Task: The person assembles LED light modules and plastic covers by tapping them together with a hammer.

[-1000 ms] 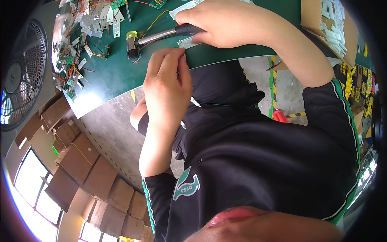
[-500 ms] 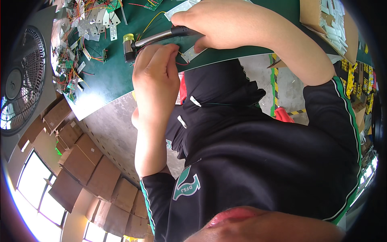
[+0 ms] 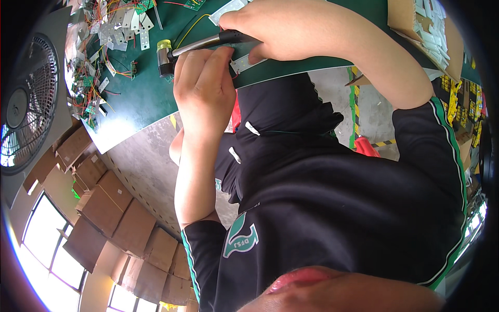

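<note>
A hammer with a metal shaft, a yellow face and a black face lies across the near part of the green table. Its dark grip runs under my right hand, which is closed around it. My left hand is beside the shaft near the hammer's head, fingers curled together; whatever they pinch is hidden. Close to the left fingertips, a pale metal plate with holes lies at the table edge, partly under the right thumb. Another pale plate shows beyond the right fingers, with a yellow wire near it.
At the far left of the green table lie metal plates, tangled wires and small circuit boards. An open carton of white pieces stands at the right. A fan is at the left, cardboard boxes below it.
The hammer and my right hand have shifted slightly up and left. My left hand has turned a little, its fingers more curled, and moved slightly to the right.
</note>
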Demonstrator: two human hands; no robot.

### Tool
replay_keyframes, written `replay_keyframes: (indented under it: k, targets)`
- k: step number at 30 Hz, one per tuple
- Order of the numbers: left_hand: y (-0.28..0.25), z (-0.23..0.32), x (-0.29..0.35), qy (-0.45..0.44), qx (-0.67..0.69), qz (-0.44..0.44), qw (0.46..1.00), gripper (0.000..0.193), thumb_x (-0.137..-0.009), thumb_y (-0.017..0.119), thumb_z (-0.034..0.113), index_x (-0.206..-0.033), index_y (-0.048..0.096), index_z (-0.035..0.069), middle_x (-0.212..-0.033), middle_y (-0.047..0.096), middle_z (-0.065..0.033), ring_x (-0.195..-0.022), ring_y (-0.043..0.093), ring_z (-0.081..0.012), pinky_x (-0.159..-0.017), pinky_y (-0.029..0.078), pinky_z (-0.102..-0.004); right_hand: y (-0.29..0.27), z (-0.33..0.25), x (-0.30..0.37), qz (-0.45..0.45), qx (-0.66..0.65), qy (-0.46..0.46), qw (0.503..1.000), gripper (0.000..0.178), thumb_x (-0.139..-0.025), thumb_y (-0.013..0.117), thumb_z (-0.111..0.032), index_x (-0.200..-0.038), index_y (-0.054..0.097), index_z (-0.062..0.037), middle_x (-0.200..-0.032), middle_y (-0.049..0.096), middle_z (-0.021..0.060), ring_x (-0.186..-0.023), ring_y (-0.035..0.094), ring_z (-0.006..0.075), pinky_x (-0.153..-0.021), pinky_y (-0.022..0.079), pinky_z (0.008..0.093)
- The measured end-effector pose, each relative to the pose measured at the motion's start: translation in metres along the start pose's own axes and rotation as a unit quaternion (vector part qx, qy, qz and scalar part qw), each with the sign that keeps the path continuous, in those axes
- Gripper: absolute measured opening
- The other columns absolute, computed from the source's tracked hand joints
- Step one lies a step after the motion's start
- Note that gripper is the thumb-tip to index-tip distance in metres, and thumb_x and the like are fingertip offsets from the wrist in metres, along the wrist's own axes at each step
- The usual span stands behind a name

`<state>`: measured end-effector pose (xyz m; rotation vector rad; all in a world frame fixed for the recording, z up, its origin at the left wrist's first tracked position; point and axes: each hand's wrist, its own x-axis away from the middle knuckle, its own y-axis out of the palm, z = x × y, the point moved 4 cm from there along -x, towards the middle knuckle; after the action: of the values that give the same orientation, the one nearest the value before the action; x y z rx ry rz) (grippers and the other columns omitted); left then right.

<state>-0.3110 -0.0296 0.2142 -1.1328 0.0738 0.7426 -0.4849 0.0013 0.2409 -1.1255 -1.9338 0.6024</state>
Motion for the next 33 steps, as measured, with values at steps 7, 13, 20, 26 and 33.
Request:
replay_keyframes:
  k: [7,13,20,26,33]
  targets:
    - [-0.001,0.007,-0.004,-0.023,-0.065,0.014,0.998,0.020,-0.083,0.071,-0.003,-0.101,0.072,0.005,-0.103,0.065,-0.0087,-0.096,0.064,-0.0307,-0.084,0.052,-0.0427,0.002,0.003,0.000,0.042,-0.009,-0.024,0.999,0.027,-0.090,0.068,-0.017,-0.107,0.060,0.0025,-0.094,0.070,0.0248,-0.095,0.069,0.0432,-0.078,0.055,0.0515]
    - [-0.022,0.019,0.013,-0.001,-0.119,0.030,0.992,0.017,-0.083,0.075,0.006,-0.099,0.072,0.008,-0.116,0.063,-0.0069,-0.111,0.061,-0.0269,-0.097,0.045,-0.0449,-0.001,-0.001,0.000,0.024,-0.017,0.002,1.000,0.025,-0.089,0.069,-0.017,-0.104,0.060,0.0014,-0.094,0.070,0.0245,-0.097,0.069,0.0425,-0.081,0.054,0.0512]
    - [-0.014,0.013,0.021,0.007,-0.137,-0.031,0.990,0.014,-0.082,0.077,0.009,-0.094,0.070,0.011,-0.109,0.067,0.0002,-0.112,0.060,-0.0238,-0.100,0.040,-0.0439,-0.006,-0.004,0.000,-0.007,-0.040,0.022,0.999,0.027,-0.090,0.071,-0.020,-0.105,0.060,0.0005,-0.096,0.070,0.0231,-0.099,0.069,0.0423,-0.083,0.054,0.0508]
    - [-0.006,0.014,0.024,0.025,-0.102,-0.011,0.994,0.013,-0.082,0.076,0.006,-0.091,0.069,0.010,-0.110,0.068,-0.0006,-0.110,0.062,-0.0227,-0.099,0.039,-0.0416,-0.008,-0.009,0.014,0.065,-0.020,-0.031,0.997,0.029,-0.090,0.072,-0.020,-0.106,0.060,0.0007,-0.096,0.070,0.0234,-0.099,0.069,0.0426,-0.082,0.054,0.0509]
    - [-0.008,0.006,0.027,0.036,-0.027,-0.036,0.998,0.016,-0.082,0.077,0.008,-0.095,0.070,0.006,-0.122,0.068,-0.0095,-0.116,0.063,-0.0284,-0.098,0.046,-0.0454,-0.001,0.002,0.000,0.022,-0.037,-0.013,0.999,0.030,-0.089,0.072,-0.020,-0.107,0.059,0.0007,-0.096,0.070,0.0243,-0.098,0.069,0.0428,-0.083,0.053,0.0515]
